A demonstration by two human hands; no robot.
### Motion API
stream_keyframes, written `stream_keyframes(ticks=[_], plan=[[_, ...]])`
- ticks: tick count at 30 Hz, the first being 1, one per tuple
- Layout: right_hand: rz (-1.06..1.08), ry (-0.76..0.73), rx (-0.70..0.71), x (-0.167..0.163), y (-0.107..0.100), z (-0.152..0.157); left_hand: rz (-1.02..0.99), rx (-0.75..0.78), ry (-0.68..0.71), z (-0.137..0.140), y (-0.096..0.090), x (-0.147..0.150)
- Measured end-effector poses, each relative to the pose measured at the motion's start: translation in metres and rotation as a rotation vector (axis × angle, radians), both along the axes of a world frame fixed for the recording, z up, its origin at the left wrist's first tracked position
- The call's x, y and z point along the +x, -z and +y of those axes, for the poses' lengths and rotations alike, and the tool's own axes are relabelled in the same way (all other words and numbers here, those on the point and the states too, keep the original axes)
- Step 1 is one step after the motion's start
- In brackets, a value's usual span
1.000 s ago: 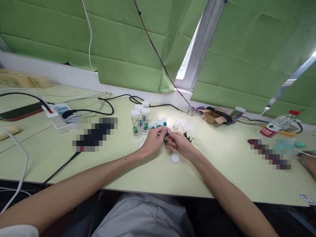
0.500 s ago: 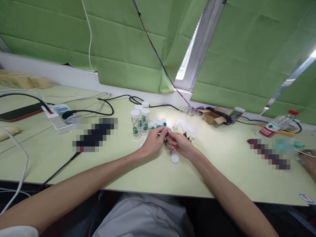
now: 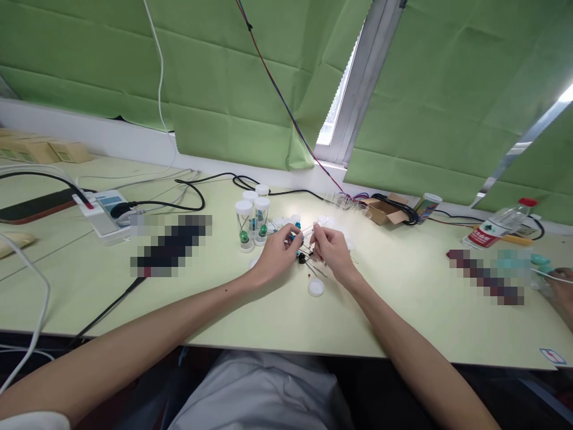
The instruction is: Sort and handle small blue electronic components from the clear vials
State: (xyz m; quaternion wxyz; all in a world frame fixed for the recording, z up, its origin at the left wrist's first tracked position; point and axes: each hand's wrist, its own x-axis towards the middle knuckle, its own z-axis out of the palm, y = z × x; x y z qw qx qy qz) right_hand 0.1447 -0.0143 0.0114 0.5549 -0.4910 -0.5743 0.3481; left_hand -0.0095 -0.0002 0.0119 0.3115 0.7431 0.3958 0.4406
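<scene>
A loose round white lid (image 3: 316,288) lies flat on the pale worktop (image 3: 403,286), and both bare hands are just beyond it. The left hand (image 3: 276,254) is beyond the lid and to its left, thumb and index finger bent toward each other with little space between; whether they grip one of the small dark and blue bits at their tips cannot be told. The right hand (image 3: 330,254) is beyond the lid and slightly to its right, its thumb and fingertips brought together, and what they may hold is too small to make out. The two hands are apart. In the gap, just beyond the lid, sits a black part with thin metal leads (image 3: 302,258), the leads pointing toward the lid; farther beyond it, by the left fingertips, are blue balls (image 3: 298,226). Clear white-capped vials (image 3: 242,222) stand upright beyond the lid to the left, the front two each with a green ball low inside. Well to the lid's left is a white power strip (image 3: 105,224); well to its right, a red-capped bottle (image 3: 492,228) leans over, and another person's hand (image 3: 561,288) rests at the view's edge.
</scene>
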Motion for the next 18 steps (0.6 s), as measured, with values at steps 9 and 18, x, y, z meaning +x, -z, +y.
stream_keyframes(ticks=[9,18], plan=[[-0.298,0.151,0.147,0.0033,-0.002,-0.0022,0.542,0.24,0.08,-0.0008,0.0035,-0.0058],[-0.336,0.154,0.163,0.0031,-0.0018,-0.0014,0.752,0.314,0.118,-0.0011,0.0057,-0.0066]])
